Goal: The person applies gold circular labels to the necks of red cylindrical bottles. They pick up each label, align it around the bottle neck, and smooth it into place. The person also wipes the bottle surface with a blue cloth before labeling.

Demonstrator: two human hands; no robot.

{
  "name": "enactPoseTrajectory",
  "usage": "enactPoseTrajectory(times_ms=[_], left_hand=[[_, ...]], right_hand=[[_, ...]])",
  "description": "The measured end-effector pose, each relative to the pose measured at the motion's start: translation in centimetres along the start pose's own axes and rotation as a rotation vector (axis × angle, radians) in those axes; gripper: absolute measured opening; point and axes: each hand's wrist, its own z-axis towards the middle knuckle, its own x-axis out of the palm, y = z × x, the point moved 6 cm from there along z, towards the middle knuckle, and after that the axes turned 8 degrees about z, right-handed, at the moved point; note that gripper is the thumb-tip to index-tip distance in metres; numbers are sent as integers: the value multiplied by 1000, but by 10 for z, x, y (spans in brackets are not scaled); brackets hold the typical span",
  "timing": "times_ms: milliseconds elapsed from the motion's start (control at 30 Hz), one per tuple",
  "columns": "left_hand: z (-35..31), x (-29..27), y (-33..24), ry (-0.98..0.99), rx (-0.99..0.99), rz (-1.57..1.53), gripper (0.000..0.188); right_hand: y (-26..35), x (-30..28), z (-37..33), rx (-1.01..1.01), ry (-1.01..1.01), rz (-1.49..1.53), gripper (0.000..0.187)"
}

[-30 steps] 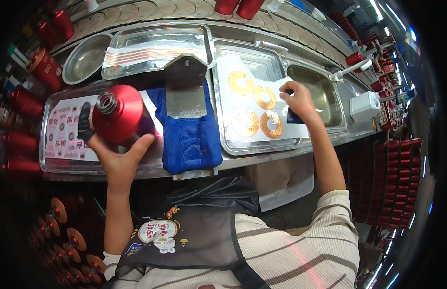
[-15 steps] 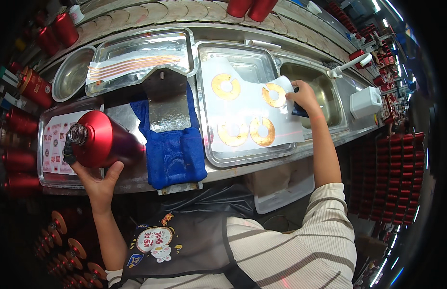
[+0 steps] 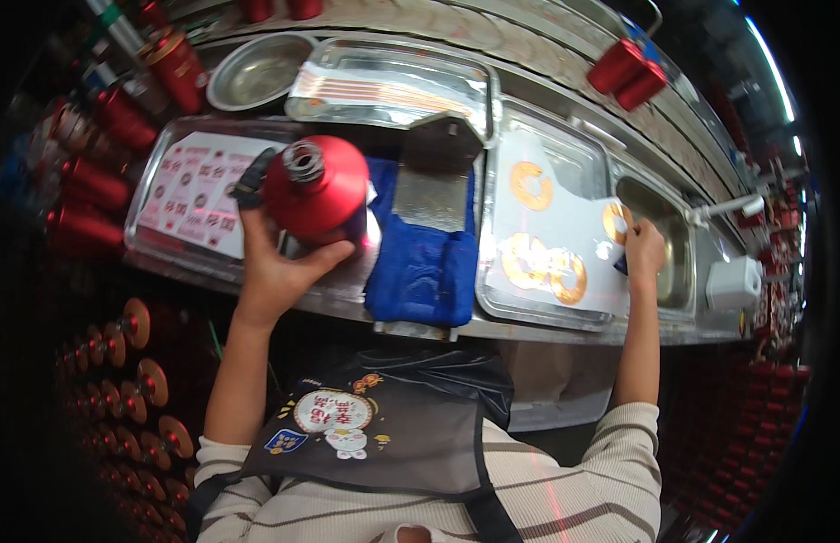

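Note:
My left hand [image 3: 280,267] is wrapped round a shiny red metal bottle [image 3: 322,195], its bare threaded neck pointing up toward me. A black cover sits on one finger. The bottle is left of a metal rest [image 3: 431,190] draped with a blue towel [image 3: 422,276]. At the right, my right hand [image 3: 646,246] pinches the right edge of a wet white sheet [image 3: 564,244] beside a gold C-shaped ring decal [image 3: 613,222]. More gold ring decals [image 3: 531,186] lie on that sheet. Something dark blue shows under this hand; its kind is hidden.
The sheet lies over a metal tray [image 3: 501,294] beside a sink [image 3: 678,262] with a white tap [image 3: 732,208]. Another tray [image 3: 488,86] holds orange strips, near a round basin [image 3: 257,72]. A printed sheet [image 3: 194,190] lies at left. A white jug [image 3: 735,282] stands right.
The view has turned, so the bench appears shifted right. My left hand still holds the bottle, now a little more upright. My right hand stays at the sheet's edge, its curled corner now lower.

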Motion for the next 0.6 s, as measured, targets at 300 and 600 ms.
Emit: enactPoseTrajectory(times_ms=[300,600], left_hand=[[8,3,4,-3,187,135,103],[11,-7,-19,63,157,285,111]], right_hand=[[68,-42,-12,-206,5,-44,17],[182,-86,-73,-228,419,1153,15]])
